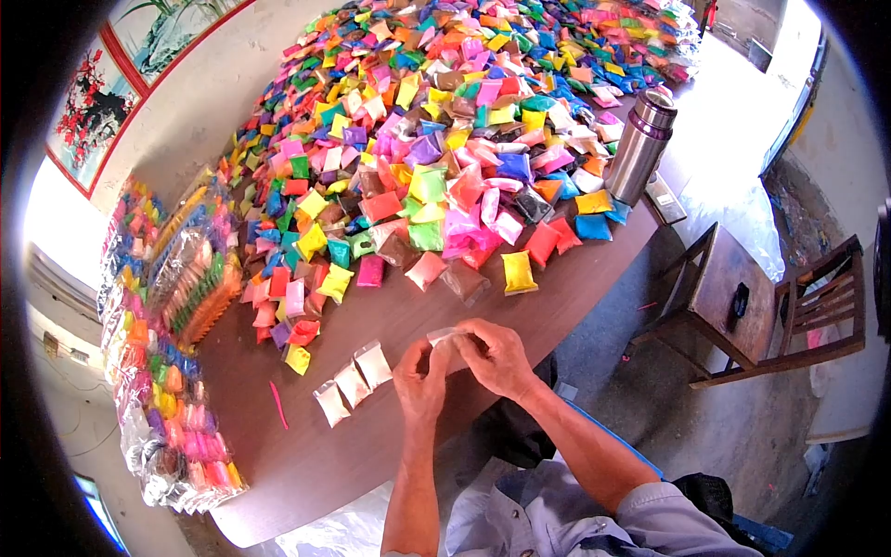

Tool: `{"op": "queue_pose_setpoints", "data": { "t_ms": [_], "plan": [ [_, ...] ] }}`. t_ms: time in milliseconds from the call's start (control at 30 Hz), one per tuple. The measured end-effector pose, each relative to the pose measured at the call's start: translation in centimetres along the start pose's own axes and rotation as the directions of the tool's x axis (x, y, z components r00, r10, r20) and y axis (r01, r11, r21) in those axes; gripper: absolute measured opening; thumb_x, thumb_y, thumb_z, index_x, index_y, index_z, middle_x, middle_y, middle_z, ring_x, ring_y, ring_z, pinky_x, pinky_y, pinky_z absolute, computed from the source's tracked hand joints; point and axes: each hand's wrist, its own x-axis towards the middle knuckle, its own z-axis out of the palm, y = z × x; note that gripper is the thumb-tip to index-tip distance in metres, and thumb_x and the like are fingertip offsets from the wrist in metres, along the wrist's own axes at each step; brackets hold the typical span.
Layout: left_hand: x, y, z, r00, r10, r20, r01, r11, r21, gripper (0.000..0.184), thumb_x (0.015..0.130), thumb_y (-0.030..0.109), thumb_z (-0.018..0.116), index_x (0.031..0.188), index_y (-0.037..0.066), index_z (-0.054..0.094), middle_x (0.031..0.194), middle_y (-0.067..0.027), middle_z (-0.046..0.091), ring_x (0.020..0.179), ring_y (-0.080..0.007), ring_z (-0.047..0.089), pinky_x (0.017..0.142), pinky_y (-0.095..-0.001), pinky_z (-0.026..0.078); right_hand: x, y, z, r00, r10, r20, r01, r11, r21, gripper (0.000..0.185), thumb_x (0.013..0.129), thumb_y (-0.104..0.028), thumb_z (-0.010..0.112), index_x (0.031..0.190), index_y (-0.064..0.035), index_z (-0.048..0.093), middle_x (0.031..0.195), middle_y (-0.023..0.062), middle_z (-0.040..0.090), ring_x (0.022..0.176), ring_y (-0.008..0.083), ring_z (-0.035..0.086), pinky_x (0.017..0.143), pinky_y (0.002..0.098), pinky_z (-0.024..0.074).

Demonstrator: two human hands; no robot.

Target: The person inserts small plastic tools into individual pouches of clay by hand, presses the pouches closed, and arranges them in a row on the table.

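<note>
Small pale packet (444, 335) held between my left hand (419, 379) and right hand (501, 357), partly hidden. Three whitish packets (353, 383), slanted row on bench (278, 464), left of my hands.

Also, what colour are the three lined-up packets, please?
The packets look whitish in the head view.

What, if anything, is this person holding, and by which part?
A small, whitish, plastic-looking packet, pinched between the left grip and right grip; much of it is covered, so exactly which edge is held cannot be told.
</note>
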Motion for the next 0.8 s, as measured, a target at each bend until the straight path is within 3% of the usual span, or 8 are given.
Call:
{"op": "queue_pose_setpoints", "data": {
  "t_ms": [67, 300, 600, 667, 800],
  "plan": [
    [0.0, 0.2, -0.2, 1.0, 0.029, 0.007, -0.03, 0.999, 0.035, 0.019, 0.1, 0.017, 0.067, 0.103, 0.0, 0.074, 0.08, 0.0034, 0.063, 0.074, -0.0068, 0.053, 0.066, -0.0252, 0.045, 0.0, -0.3, -0.1, 0.999, 0.019, 0.034, -0.019, 1.0, -0.004, 0.015, 0.095, -0.011, 0.068, 0.106, -0.0009, 0.069, 0.093, 0.0169, 0.071, 0.081, 0.0325, 0.071, 0.069, 0.0382, 0.0549],
    [0.2, -1.3, -0.5, 0.994, 0.112, -0.014, -0.109, 0.987, 0.114, 0.019, 0.101, 0.016, 0.067, 0.104, 0.0, 0.074, 0.083, 0.0018, 0.067, 0.077, -0.0079, 0.056, 0.068, -0.026, 0.046, -0.1, -0.2, 0.3, 1.0, -0.015, -0.008, 0.015, 1.0, -0.009, 0.014, 0.093, -0.009, 0.068, 0.105, -0.0012, 0.069, 0.093, 0.0157, 0.071, 0.08, 0.032, 0.07, 0.067, 0.0378, 0.0543],
    [0.3, -0.9, -0.4, 1.0, 0.022, 0.019, -0.022, 0.999, -0.027, 0.015, 0.1, 0.014, 0.069, 0.105, 0.001, 0.074, 0.083, 0.0064, 0.062, 0.074, -0.0029, 0.051, 0.066, -0.0214, 0.041, -0.1, 0.3, 0.0, 0.998, -0.062, -0.02, 0.061, 0.997, -0.039, 0.014, 0.092, -0.007, 0.069, 0.105, -0.0006, 0.069, 0.091, 0.0147, 0.069, 0.076, 0.0292, 0.068, 0.066, 0.0371, 0.0531],
    [0.6, -0.9, -0.4, 0.998, 0.037, 0.041, -0.037, 0.999, -0.001, 0.015, 0.1, 0.014, 0.069, 0.105, 0.001, 0.074, 0.083, 0.006, 0.063, 0.074, -0.0031, 0.052, 0.065, -0.0217, 0.042, -0.3, 0.1, 0.0, 1.0, -0.014, -0.014, 0.014, 1.0, -0.002, 0.011, 0.096, -0.006, 0.067, 0.105, -0.0003, 0.07, 0.084, 0.0069, 0.065, 0.069, 0.012, 0.059, 0.061, 0.0276, 0.0468],
    [1.7, 0.3, -0.1, 0.995, 0.039, 0.086, -0.038, 0.999, -0.017, 0.015, 0.1, 0.013, 0.069, 0.105, 0.0, 0.074, 0.083, 0.0053, 0.065, 0.075, -0.0031, 0.053, 0.066, -0.0221, 0.043, 0.0, 0.5, 0.2, 0.989, 0.146, -0.01, -0.143, 0.98, 0.141, 0.015, 0.095, -0.01, 0.069, 0.107, -0.0003, 0.069, 0.091, 0.0136, 0.069, 0.076, 0.0225, 0.068, 0.068, 0.0333, 0.0537]
  ]
}}
